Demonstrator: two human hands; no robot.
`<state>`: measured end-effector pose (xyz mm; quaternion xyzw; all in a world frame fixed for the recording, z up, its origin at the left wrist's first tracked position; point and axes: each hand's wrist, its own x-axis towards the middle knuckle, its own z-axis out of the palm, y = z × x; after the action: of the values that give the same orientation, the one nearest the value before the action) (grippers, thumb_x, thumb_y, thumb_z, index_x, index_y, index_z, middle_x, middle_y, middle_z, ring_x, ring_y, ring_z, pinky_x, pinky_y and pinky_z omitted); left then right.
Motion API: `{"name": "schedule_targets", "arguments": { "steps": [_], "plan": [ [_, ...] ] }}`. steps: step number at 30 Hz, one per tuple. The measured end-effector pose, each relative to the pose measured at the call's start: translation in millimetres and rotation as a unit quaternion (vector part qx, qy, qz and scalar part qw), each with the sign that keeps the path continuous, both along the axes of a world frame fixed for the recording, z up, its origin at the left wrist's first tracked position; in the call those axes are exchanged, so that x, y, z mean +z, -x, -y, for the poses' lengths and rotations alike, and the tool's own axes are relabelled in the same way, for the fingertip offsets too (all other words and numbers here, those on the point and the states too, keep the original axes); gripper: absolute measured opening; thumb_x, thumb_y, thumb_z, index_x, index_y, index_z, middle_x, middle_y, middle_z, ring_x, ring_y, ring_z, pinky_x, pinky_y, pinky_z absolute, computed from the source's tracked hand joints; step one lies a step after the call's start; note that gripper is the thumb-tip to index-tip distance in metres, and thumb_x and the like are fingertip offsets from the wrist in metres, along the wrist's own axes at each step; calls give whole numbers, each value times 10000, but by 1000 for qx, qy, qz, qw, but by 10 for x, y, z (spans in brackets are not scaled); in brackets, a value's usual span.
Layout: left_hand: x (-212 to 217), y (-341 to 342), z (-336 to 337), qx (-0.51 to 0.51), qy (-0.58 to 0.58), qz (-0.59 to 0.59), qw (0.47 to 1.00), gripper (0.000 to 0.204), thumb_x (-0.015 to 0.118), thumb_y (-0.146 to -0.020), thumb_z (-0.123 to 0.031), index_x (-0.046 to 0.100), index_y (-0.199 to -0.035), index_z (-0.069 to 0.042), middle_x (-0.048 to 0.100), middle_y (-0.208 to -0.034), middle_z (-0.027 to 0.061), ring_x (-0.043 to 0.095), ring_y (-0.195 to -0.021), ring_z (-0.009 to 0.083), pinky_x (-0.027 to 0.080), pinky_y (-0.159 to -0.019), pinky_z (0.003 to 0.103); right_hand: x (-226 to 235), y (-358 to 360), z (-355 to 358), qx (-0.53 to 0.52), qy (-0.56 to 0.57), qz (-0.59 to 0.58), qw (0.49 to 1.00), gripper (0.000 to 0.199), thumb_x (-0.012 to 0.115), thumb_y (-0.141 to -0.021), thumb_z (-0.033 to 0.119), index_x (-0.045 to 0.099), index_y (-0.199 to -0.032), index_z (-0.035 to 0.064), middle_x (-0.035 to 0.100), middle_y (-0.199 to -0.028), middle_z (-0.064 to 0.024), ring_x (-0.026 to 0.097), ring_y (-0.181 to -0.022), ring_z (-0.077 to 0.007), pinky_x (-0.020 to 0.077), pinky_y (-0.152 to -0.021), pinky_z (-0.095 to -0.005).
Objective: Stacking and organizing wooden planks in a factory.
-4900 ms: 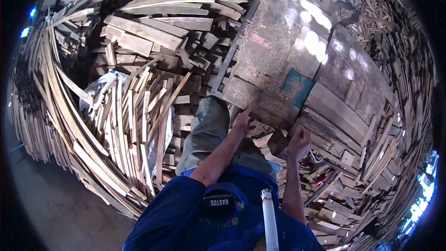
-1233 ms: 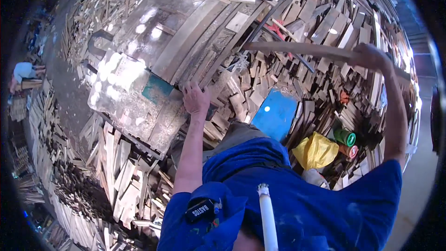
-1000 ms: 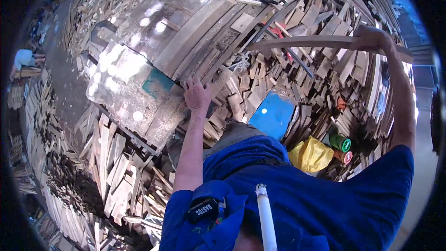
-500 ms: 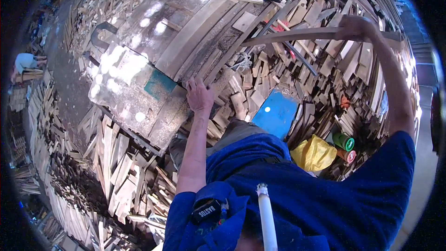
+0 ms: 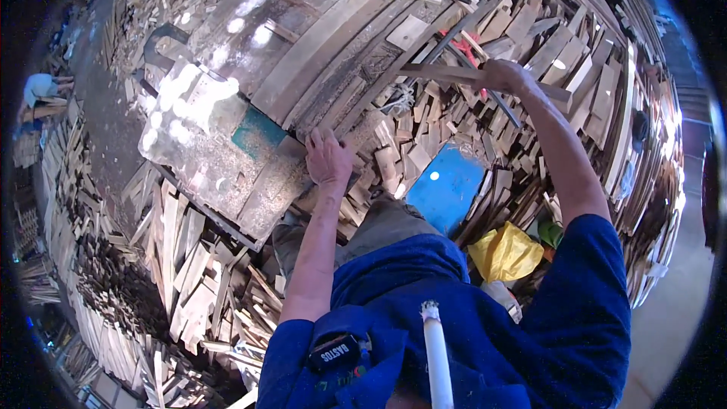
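My right hand is raised and closed around a long thin wooden strip that sticks out to the left above the heaped offcuts. My left hand lies flat, fingers spread, on the near edge of a worn metal work table with a teal patch. Long boards lie across the table's far half.
Stacks of wooden strips and offcuts surround me on all sides. A blue panel and a yellow bag lie by my right leg. A red tool rests among the boards. Another person is at far left.
My right hand has swung the wooden strip from the far right toward the table. My left hand has stayed on the table edge. The view has shifted slightly.
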<state>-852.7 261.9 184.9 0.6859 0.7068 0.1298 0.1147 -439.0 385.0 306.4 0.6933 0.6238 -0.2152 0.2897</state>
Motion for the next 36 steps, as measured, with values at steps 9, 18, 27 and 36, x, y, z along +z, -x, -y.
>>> {"name": "schedule_targets", "arguments": {
  "steps": [9,18,27,36],
  "plan": [
    [131,9,-34,15,56,18,998,397,632,-828,-296,627,-1107,-13,578,-1223,185,561,-1163,354,513,-941,441,-199,1,-94,37,-35,-138,989,622,671,-764,638,716,-1011,69,722,-829,-124,673,-727,-265,535,-682,-407],
    [159,-5,-57,45,106,35,993,371,633,-825,-280,620,-1091,-22,550,-1275,184,564,-1150,346,532,-888,457,-446,17,41,106,-27,-26,994,650,606,-824,662,710,-1069,69,722,-878,-187,712,-839,-330,543,-778,-443],
    [-118,-52,178,62,85,171,980,509,607,-837,-394,611,-1225,-66,563,-1302,188,498,-1245,392,348,-1047,592,-619,987,-149,-17,-59,-255,965,451,611,-952,374,604,-1295,81,677,-1160,-132,679,-943,-239,535,-819,-387],
    [86,1347,820,52,-90,409,907,401,726,-765,-255,627,-1113,-82,578,-1228,169,500,-1234,350,390,-1050,470,-820,3917,841,-40,110,-425,898,349,631,-948,280,638,-1188,27,682,-1109,-135,657,-1014,-276,497,-901,-370]
  ]
}}
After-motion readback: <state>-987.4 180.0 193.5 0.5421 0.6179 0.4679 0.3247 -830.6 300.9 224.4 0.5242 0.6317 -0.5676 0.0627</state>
